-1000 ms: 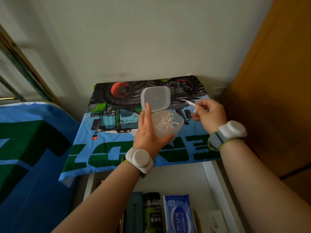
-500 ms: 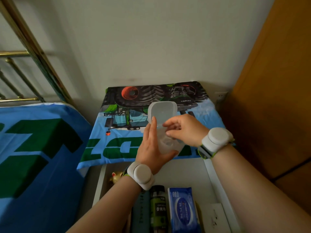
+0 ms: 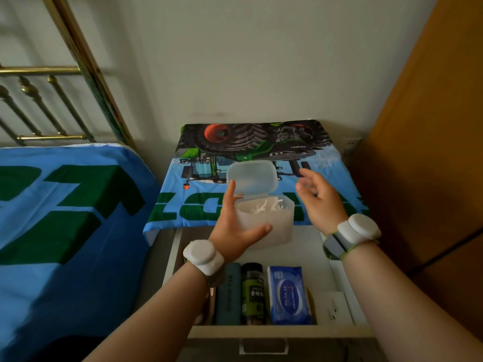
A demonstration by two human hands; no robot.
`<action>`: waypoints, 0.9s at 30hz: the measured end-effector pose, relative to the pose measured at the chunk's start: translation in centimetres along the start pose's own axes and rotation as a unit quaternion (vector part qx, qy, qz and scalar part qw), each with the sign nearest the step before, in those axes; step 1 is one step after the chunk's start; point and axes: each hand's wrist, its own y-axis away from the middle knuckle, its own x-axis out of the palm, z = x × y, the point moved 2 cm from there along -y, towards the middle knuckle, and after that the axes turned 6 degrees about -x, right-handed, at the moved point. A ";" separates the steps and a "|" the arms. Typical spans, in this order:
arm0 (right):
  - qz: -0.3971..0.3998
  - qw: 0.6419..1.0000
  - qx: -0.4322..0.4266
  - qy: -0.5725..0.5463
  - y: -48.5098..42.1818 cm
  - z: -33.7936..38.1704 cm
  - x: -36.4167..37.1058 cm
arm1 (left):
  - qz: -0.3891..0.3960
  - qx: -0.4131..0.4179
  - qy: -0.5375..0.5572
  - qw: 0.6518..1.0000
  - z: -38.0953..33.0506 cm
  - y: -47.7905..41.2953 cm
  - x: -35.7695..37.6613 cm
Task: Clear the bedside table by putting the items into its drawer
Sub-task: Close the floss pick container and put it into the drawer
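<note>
Plastic box (image 3: pixel 271 219) of floss picks (image 3: pixel 264 206), lid (image 3: pixel 252 178) hinged up, sits gripped in the left hand (image 3: pixel 235 231) above the open drawer (image 3: pixel 308 254) at the front edge of the bench (image 3: pixel 198 158), right hand (image 3: pixel 318 202) loose-fingered and empty beside it; light, stiff, probably slick and spill-prone, best held around its body.

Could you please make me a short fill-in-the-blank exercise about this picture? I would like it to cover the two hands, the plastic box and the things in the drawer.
1. The left hand grips the box, whose lid is ___.
2. The right hand holds ___.
3. In the drawer, the blue packet lies to the ___ of the green bottle.

Missing words: open; nothing; right.
</note>
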 end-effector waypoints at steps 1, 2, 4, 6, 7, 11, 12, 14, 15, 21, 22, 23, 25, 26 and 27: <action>0.034 0.999 0.032 -0.017 0.5 -0.5 0.4 | 0.007 -0.007 0.018 1.000 0.0 0.4 -0.1; 0.063 0.996 0.057 -0.035 0.6 -0.8 0.9 | 0.011 -0.011 0.032 0.999 0.0 0.5 -0.1; 0.095 0.989 0.085 -0.069 1.2 -1.0 1.7 | 0.025 -0.021 0.053 0.998 0.2 1.1 0.0; 0.099 0.981 0.106 -0.128 2.0 -0.7 2.5 | 0.039 -0.030 0.067 0.997 0.4 1.7 -0.2; 0.094 0.973 0.119 -0.175 2.2 -0.5 2.8 | 0.046 -0.032 0.075 0.996 0.4 1.6 -0.2; 0.099 0.924 0.145 -0.339 3.4 0.7 3.3 | 0.065 -0.041 0.098 0.992 0.7 2.3 -1.1; 0.094 0.913 0.153 -0.366 3.5 0.8 3.3 | 0.064 -0.044 0.095 0.992 0.8 2.4 -1.3; 0.088 0.893 0.165 -0.409 3.9 0.6 3.4 | 0.068 -0.052 0.096 0.992 0.9 2.8 -1.4; 0.087 0.886 0.165 -0.424 4.0 0.5 3.6 | 0.074 -0.052 0.098 0.991 1.0 3.0 -1.4; 0.112 0.901 0.181 -0.378 4.8 0.5 4.5 | 0.058 -0.051 0.132 0.988 1.3 3.3 -1.2; 0.116 0.909 0.181 -0.358 4.9 0.3 4.6 | 0.052 -0.049 0.131 0.989 1.2 3.2 -1.3; 0.120 0.913 0.185 -0.343 5.0 0.1 4.7 | 0.050 -0.048 0.129 0.989 1.2 3.2 -1.3; 0.135 0.902 0.223 -0.343 5.2 -0.1 5.1 | 0.049 -0.048 0.128 0.989 1.2 3.2 -1.4; 0.151 0.889 0.250 -0.353 5.3 -0.1 5.2 | 0.046 -0.044 0.128 0.990 1.1 3.2 -1.5; 0.171 0.874 0.269 -0.365 5.4 -0.1 5.3 | 0.042 -0.041 0.126 0.990 1.1 3.2 -1.5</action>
